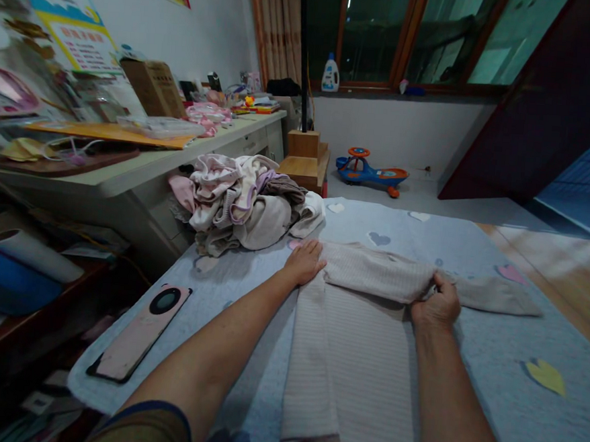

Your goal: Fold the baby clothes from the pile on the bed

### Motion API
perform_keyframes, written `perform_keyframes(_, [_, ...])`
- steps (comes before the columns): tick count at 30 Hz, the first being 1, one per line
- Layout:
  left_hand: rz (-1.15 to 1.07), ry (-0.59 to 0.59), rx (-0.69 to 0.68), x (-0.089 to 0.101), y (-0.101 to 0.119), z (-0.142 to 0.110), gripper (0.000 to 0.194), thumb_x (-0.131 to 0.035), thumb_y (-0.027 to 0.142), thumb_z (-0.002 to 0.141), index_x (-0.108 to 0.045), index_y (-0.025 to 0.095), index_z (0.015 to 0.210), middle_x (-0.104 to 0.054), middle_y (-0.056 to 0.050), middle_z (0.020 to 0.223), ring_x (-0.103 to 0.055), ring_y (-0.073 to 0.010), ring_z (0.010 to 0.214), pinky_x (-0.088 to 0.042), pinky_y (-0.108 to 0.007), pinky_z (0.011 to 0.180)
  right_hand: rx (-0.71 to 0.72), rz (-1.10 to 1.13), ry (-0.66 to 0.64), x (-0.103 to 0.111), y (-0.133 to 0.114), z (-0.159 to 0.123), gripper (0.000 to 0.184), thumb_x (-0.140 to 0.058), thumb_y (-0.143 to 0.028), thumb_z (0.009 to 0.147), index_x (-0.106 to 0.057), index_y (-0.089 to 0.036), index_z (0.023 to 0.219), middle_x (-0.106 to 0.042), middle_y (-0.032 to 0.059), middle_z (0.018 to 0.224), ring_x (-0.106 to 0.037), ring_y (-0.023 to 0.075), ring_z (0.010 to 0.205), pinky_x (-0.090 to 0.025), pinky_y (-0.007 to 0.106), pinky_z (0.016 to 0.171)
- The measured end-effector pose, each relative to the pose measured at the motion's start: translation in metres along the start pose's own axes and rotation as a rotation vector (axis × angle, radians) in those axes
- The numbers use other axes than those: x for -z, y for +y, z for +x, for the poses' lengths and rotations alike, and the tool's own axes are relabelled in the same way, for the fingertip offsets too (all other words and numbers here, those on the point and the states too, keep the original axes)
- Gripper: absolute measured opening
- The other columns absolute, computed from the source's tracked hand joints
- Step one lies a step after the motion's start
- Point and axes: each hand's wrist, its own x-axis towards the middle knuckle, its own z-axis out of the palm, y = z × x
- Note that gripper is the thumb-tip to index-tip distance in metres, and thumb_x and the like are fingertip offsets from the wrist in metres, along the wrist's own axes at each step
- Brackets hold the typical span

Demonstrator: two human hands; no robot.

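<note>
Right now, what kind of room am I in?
Probably a bedroom in a home: a padded surface with a heart-patterned cover, a heap of clothes on it, and a child's ride-on toy on the floor below the window.

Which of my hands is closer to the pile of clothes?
Your left. The left hand rests on the striped garment, just beside the pile of clothes; the right hand grips the garment farther over, to the right.
</note>
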Motion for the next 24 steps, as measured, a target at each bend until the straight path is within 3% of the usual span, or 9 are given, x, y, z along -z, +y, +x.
perform_keyframes(3, [0.019,-0.016,0.001,-0.005,-0.001,-0.004,0.06,-0.033,0.048,0.099,-0.032,0.015,0.149,-0.026,-0.014,0.16,-0.022,-0.0281,0.148,-0.024,-0.048,0.117,0.118,-0.033,0.123,-0.002,-0.005,-0.002,0.014,-0.063,-0.018,0.063,-0.056,-0.018,0.075,-0.055,-0.0071,0.076,-0.057,0.008,0.075,-0.05,0.017,0.068])
perform_keyframes(8, [0.014,-0.035,0.031,-0.001,0.004,-0.007,0.059,-0.033,0.048,0.099,-0.03,0.019,0.15,-0.026,-0.012,0.16,-0.019,-0.0288,0.149,-0.023,-0.053,0.116,0.188,-0.134,0.0,-0.003,-0.009,-0.003,0.019,-0.061,-0.02,0.064,-0.06,-0.018,0.083,-0.059,-0.0058,0.08,-0.057,0.0077,0.075,-0.049,0.018,0.071])
perform_keyframes(13, [-0.031,-0.023,0.033,-0.005,0.018,-0.016,0.058,-0.028,0.047,0.1,-0.033,0.015,0.149,-0.028,-0.014,0.159,-0.021,-0.0273,0.148,-0.023,-0.05,0.117,0.248,-0.32,0.005,0.002,-0.01,0.002,0.025,-0.057,-0.02,0.064,-0.059,-0.019,0.089,-0.056,-0.0057,0.079,-0.054,0.0082,0.07,-0.048,0.02,0.067])
perform_keyframes(17, [-0.058,0.038,0.022,-0.012,0.02,-0.019,0.061,-0.034,0.05,0.098,-0.035,0.014,0.148,-0.028,-0.015,0.159,-0.022,-0.0288,0.147,-0.02,-0.051,0.118,0.382,-0.613,0.033,0.005,-0.014,0.002,0.034,-0.053,-0.017,0.064,-0.055,-0.019,0.098,-0.058,-0.0006,0.088,-0.057,0.0146,0.079,-0.05,0.033,0.082])
perform_keyframes(21, [-0.246,0.077,-0.003,-0.009,0.013,-0.016,0.051,-0.039,0.041,0.097,-0.045,0.013,0.14,-0.038,-0.017,0.154,-0.031,-0.0297,0.144,-0.023,-0.053,0.117,0.731,-0.953,0.009,-0.001,-0.031,-0.016,0.054,-0.054,-0.013,0.061,-0.05,-0.015,0.115,-0.056,0.0161,0.116,-0.051,0.032,0.114,-0.036,0.055,0.102])
perform_keyframes(24, [-0.373,0.103,-0.045,-0.005,0.005,-0.019,0.04,-0.034,0.028,0.097,-0.055,0.013,0.128,-0.053,-0.015,0.141,-0.046,-0.0218,0.133,-0.033,-0.041,0.114,0.827,-1.091,-0.195,-0.015,-0.046,-0.049,0.05,-0.056,-0.02,0.067,-0.054,-0.013,0.116,-0.057,0.0201,0.12,-0.048,0.0361,0.119,-0.034,0.056,0.102])
